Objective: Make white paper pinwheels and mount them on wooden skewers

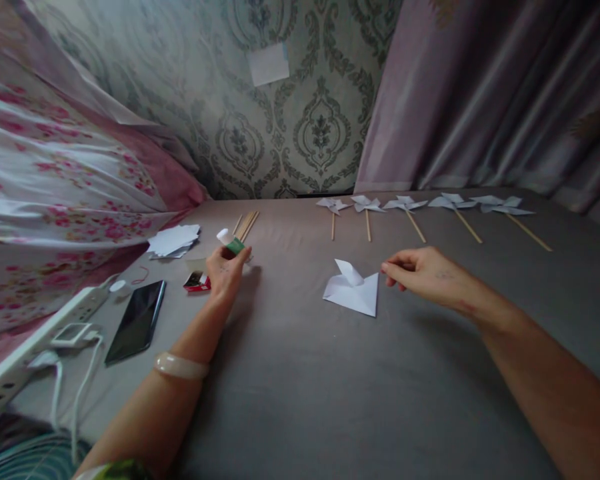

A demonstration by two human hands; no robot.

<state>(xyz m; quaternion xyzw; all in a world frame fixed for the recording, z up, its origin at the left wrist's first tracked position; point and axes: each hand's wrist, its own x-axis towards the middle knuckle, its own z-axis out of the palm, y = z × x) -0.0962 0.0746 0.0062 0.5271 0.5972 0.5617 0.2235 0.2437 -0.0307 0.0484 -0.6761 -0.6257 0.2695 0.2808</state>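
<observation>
A partly folded white paper (363, 299) lies on a grey cloth (320, 400), one flap curled up over its middle. Left of the paper, a person's left hand (226, 270) grasps a green tube (235, 246) — an open red box (197, 287) sits just beside that hand. At the paper's right corner, the right hand (425, 273) draws thumb and fingertips together; whether they pinch anything cannot be told. Beyond the paper, mostly to its right, five pinwheels (404, 203) lie in a row — loose sticks (249, 225) lie beyond it to the left.
</observation>
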